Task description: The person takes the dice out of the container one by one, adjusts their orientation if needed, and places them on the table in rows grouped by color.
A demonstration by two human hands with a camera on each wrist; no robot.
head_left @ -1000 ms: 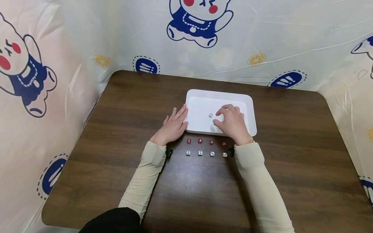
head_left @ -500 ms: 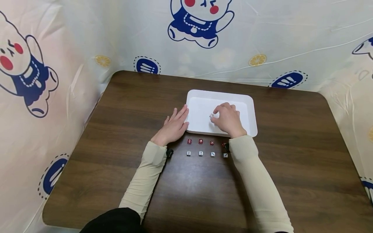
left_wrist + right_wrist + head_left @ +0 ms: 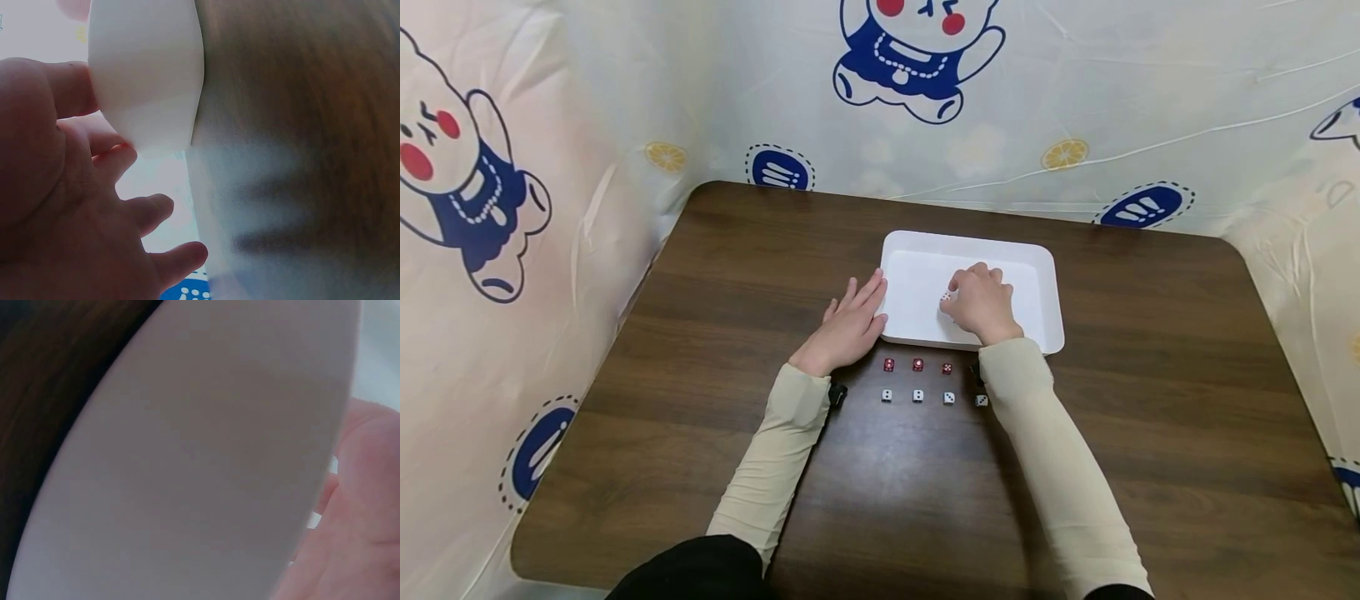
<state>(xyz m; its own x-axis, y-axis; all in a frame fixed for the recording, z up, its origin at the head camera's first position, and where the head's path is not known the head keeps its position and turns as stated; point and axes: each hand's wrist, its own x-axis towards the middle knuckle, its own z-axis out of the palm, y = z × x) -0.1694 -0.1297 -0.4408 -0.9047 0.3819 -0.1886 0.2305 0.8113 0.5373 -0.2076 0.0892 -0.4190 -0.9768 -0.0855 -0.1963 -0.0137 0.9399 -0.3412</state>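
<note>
A white die [image 3: 946, 296] with dark pips sits inside the white tray [image 3: 910, 321], between the thumb and index fingertip of my right hand [image 3: 983, 304], which pinches it. Another small white die shows only partly below the right thumb. In the right wrist view the tray's outer wall [image 3: 187, 456] hides the fingertips. My left hand [image 3: 844, 332] lies against the tray's left side with fingers extended and spread. The left wrist view shows the left thumb and a finger touching the tray wall [image 3: 147, 75], while other fingers point away from it.
In front of the tray is a row of red dice [image 3: 917, 365], partly covered by the right sleeve [image 3: 1018, 375]. Nearer stands a row of white dice [image 3: 918, 396]. The brown wooden table [image 3: 737, 275] is enclosed by a printed curtain [image 3: 887, 150].
My right hand has moved left and its thumb and index finger have closed in around the white die. The right sleeve now covers more of the red dice. The left hand stays at the tray.
</note>
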